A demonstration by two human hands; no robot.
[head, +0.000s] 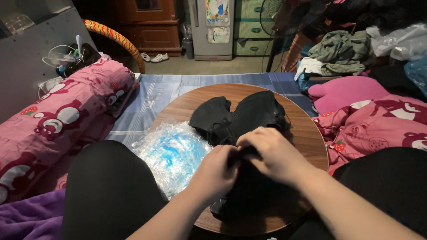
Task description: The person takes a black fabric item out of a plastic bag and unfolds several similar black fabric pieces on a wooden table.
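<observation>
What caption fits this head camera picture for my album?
Two hands, left hand and right hand, pinch black masks on a round wooden table beside clear plastic wrappers.

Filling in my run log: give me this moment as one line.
left hand: pinching black piece | right hand: pinching same piece | black masks pile: on round wooden table | clear plastic bags: left

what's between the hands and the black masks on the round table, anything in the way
Nothing visible. The left hand and right hand are already closed on a black piece at the near edge of the pile of black masks. The clear plastic bag lies to the left on the round wooden table, beside the hands, not between.
</observation>
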